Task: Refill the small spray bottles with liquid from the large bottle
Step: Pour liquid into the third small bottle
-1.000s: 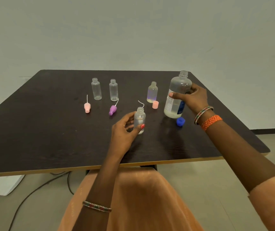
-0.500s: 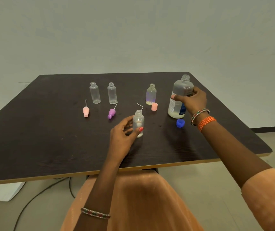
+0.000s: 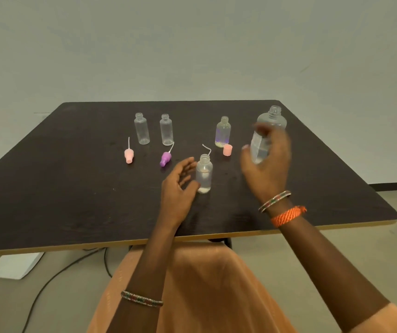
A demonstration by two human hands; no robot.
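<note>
**Head view: both hands off the bottles, four necks uncapped**

Nearest to me, my left hand (image 3: 180, 186) sits just left of the front small bottle (image 3: 204, 175), fingers spread and loose, gripping nothing. Whether the thumb touches the bottle wall I cannot tell. That bottle stands upright and uncapped, with a little liquid low in it. Risk: it is light and narrow, so a brush from either hand as I reach past would likely tip it and spill.

My right hand (image 3: 268, 162) is blurred, fingers apart, in front of the big bottle (image 3: 268, 133); it appears to hold nothing. The big bottle stands upright on the table (image 3: 48, 188), open, about a third full. Risk: a wide mouth over such narrow necks; I judge a fast tilt would overshoot and wet the tabletop.

Farther back, a pink cap (image 3: 227, 150) lies between the two bottles, its tube curling toward the front one; it could catch a sleeve or finger. A third bottle (image 3: 223, 132) with a purple tint stands behind it. At left lie a purple sprayer (image 3: 165, 159) and a pink sprayer (image 3: 129, 156), on their sides, tubes up. Behind them stand two clear bottles (image 3: 142, 128) (image 3: 166, 129), seemingly empty. Reaching those means crossing the sprayers.
</note>
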